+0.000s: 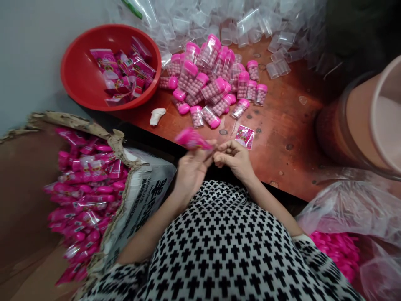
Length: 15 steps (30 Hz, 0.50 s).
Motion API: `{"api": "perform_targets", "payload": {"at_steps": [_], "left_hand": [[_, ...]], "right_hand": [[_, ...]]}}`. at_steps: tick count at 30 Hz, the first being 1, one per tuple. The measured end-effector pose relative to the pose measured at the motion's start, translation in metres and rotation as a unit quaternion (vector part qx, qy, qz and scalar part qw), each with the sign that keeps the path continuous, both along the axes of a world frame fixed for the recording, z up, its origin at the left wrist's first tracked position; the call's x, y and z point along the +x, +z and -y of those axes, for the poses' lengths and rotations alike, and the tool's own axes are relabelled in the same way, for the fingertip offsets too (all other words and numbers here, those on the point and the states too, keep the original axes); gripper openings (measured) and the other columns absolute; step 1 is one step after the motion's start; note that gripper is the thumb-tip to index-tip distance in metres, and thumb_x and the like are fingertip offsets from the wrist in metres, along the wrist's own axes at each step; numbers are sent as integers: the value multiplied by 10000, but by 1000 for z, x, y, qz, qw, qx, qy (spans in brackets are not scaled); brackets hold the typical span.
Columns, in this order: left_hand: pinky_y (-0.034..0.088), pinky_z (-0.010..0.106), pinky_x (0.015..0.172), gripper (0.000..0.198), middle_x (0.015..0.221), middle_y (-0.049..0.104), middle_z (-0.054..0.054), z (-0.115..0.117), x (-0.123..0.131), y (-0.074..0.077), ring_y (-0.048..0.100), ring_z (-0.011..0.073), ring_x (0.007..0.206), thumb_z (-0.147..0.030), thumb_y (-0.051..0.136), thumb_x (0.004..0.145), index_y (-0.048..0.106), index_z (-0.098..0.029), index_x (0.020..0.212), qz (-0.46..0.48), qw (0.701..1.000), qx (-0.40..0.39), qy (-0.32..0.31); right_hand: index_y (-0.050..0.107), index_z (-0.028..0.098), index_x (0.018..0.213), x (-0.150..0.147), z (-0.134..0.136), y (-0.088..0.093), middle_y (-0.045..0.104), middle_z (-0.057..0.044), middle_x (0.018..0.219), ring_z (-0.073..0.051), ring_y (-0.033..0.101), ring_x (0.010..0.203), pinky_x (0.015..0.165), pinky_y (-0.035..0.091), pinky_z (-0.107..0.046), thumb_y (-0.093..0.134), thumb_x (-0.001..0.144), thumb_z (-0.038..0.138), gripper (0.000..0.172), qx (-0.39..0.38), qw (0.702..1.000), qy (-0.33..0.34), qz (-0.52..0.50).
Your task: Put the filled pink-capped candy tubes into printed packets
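Note:
My left hand [191,171] is closed around a pink printed plastic packet [191,139], which is smeared by motion. Close beside it, my right hand [235,159] has its thumb and fingers pinched at the packet's right end; the exact grip is blurred. Both hands are at the near edge of the table, in front of my body. A flat pink packet [244,136] lies just beyond my right hand. Past the hands is a heap of small clear bottles [216,90] with pink caps, filled with pink balls.
At the back left stands a red bowl [70,71] of flat packets. An open carton [147,188] of filled pink packets is at left. Clear empty containers [250,25] pile up behind. A large bucket [347,121] and a bag of pink pieces [335,251] are right. A white scrap [157,116] lies nearby.

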<state>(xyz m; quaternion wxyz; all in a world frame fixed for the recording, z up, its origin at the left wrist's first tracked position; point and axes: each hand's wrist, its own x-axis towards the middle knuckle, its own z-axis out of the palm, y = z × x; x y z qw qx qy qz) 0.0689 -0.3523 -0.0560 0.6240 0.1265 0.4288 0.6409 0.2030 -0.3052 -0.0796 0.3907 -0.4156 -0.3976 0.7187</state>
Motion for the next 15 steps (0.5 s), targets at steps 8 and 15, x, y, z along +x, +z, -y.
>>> {"api": "perform_targets", "payload": {"at_steps": [8,15], "left_hand": [[498,345,1039,429,1163,717,-76,14,-76,-3,636,180,1166,-656,528,852,692,-342,1094,-263,944,67,187],[333,484,1163,379,1312,644,100,-65,28,-52,524,287,1287,-337,648,880,658,-209,1236,-718,630,231,-186]], "right_hand": [[606,191,790,55,-28,3,697,28,653,-76,609,474,441,480,-174,751,773,435,284,121,974,-176,81],[608,185,773,77,-28,-1,670,40,631,-69,592,454,438,478,-174,743,779,443,291,138,959,-210,134]]}}
